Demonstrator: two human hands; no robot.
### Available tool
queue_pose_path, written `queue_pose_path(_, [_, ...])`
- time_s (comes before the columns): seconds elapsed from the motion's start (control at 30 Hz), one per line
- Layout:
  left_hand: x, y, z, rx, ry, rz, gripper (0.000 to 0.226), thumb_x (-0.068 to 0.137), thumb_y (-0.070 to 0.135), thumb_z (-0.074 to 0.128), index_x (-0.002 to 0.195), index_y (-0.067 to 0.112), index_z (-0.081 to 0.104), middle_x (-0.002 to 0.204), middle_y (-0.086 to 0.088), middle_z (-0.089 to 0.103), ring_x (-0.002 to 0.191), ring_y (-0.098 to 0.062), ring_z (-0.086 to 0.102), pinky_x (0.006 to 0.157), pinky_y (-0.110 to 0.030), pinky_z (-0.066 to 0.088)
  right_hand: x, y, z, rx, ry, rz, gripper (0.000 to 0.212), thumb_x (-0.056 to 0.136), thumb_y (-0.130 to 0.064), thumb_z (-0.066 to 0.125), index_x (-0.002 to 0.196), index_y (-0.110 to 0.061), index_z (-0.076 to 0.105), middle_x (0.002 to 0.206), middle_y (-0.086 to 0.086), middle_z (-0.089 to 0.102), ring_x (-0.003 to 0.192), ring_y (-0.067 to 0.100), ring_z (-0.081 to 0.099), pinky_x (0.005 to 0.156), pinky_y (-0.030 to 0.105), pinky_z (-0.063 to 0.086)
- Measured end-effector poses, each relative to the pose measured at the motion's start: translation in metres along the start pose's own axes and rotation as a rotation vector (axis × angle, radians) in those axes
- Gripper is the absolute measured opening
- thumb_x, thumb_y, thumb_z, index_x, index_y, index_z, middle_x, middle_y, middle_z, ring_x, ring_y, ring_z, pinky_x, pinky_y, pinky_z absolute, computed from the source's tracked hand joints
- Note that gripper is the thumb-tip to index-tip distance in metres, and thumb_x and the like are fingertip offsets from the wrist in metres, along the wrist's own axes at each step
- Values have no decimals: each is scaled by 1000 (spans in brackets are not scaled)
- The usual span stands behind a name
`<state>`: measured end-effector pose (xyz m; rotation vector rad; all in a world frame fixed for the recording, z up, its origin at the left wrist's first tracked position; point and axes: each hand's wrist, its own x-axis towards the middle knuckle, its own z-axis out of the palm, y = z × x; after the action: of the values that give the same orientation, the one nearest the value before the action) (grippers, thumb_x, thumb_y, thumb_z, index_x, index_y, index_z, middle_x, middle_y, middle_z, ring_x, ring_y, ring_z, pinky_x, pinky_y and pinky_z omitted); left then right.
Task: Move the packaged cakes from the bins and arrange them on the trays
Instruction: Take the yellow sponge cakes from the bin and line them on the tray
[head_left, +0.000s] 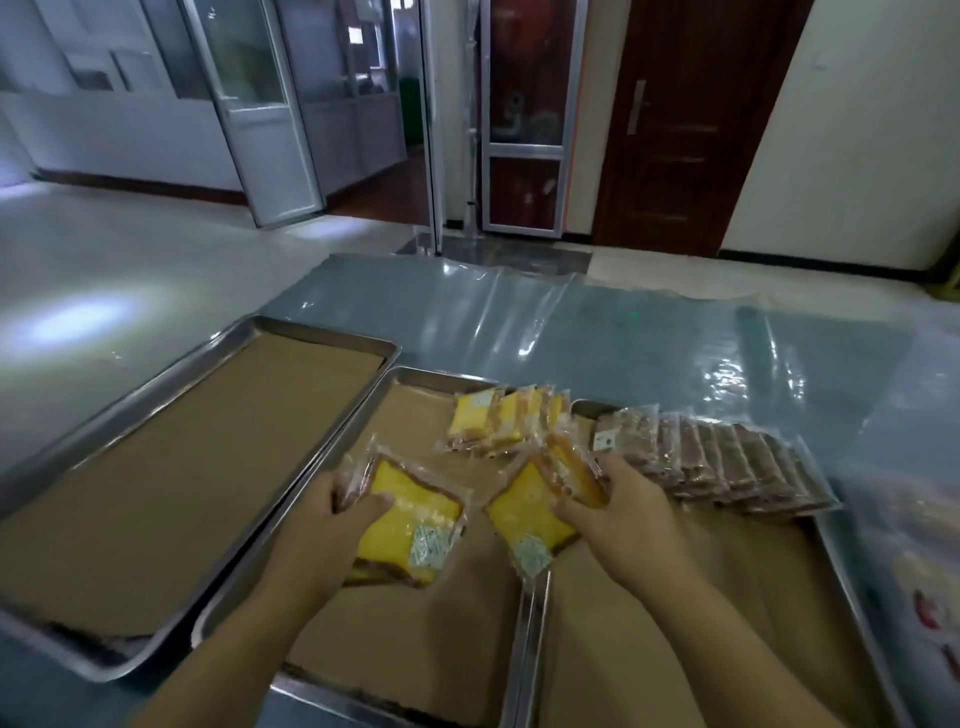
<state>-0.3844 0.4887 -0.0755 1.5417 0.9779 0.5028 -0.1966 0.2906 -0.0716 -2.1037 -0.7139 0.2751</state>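
Note:
My left hand (317, 525) grips a small stack of yellow packaged cakes (402, 514) above the middle tray (358, 431). My right hand (618, 512) grips another stack of yellow packaged cakes (530, 512) over the seam between the middle tray and the right tray (841, 566). A short row of yellow cakes (493, 421) leans at the middle tray's far right corner. A long row of brown packaged cakes (722, 460) lies across the far end of the right tray. The left tray (104, 410) holds only brown paper lining.
All three steel trays sit on a blue plastic sheet (597, 332) spread over the floor. A clear plastic bag (914, 561) with red print lies at the right edge. Glass doors (522, 119) and a dark wooden door (685, 124) stand beyond the sheet.

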Motion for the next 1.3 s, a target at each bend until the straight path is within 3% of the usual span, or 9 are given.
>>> queue_pose_path(0.17, [60, -13, -20, -36, -9, -71, 52, 55, 51, 72, 89, 18, 50, 94, -6, 55, 86, -32, 59, 75, -65, 51, 53, -15, 45, 8, -18, 36, 29, 74, -37, 74, 89, -36, 49, 83, -19, 60, 73, -1, 58, 59, 25, 50])
queue_pose_path(0.3, [101, -15, -19, -93, 57, 12, 13, 77, 34, 71, 81, 37, 59, 91, 0, 66, 81, -19, 68, 54, -33, 56, 86, -31, 77, 10, 3, 43, 26, 75, -37, 73, 82, -32, 48, 79, -19, 57, 70, -3, 54, 55, 20, 44])
queue_pose_path(0.4, [135, -10, -13, 7, 109, 126, 15, 83, 34, 66, 86, 30, 52, 90, -2, 62, 83, -21, 63, 63, -35, 52, 110, -45, 99, 37, 75, 51, 25, 76, -32, 73, 74, -30, 49, 70, -15, 57, 61, -3, 52, 47, 13, 32])
queue_pose_path(0.5, [174, -5, -5, 73, 68, 239, 23, 83, 49, 60, 90, 33, 45, 92, 0, 59, 84, -18, 60, 69, -39, 52, 134, -56, 123, 103, 150, 48, 24, 77, -28, 74, 77, -32, 50, 74, -13, 60, 68, -1, 56, 52, 16, 37])
queue_pose_path(0.67, [237, 1, 13, 143, -9, 415, 36, 74, 73, 47, 97, 50, 32, 99, 17, 51, 91, -2, 56, 71, -23, 47, 175, -64, 167, 221, 247, 127, 28, 79, -32, 72, 91, -41, 48, 85, -19, 59, 79, -9, 57, 55, 8, 41])
queue_pose_path(0.93, [273, -43, 20, 519, -358, 458, 31, 86, 58, 43, 107, 41, 28, 106, 14, 34, 99, -5, 45, 76, -21, 41, 180, -31, 209, 190, -35, 281, 25, 80, -34, 71, 95, -35, 52, 92, -11, 63, 85, 2, 62, 65, 18, 51])
queue_pose_path(1.03, [269, -56, 17, 633, -464, 499, 48, 87, 56, 47, 123, 31, 28, 119, 12, 26, 108, -6, 39, 90, -24, 40, 173, -23, 201, 7, -50, 265, 43, 73, -34, 77, 109, -29, 54, 107, -10, 58, 97, 7, 60, 80, 27, 54])
queue_pose_path(1.17, [263, -66, 12, 590, -465, 483, 50, 89, 48, 52, 130, 29, 31, 131, 7, 28, 110, -3, 35, 89, -20, 34, 162, -18, 187, 67, 4, 240, 97, 65, -24, 84, 136, -42, 21, 120, -14, 52, 108, 7, 54, 90, 33, 52])
queue_pose_path(1.3, [262, -69, 10, 646, -458, 572, 51, 91, 42, 52, 134, 25, 34, 137, 5, 29, 119, -11, 38, 95, -22, 36, 151, -12, 185, -124, -9, 139, 50, 69, -35, 79, 96, -56, 42, 108, -26, 48, 96, -4, 52, 76, 15, 46])
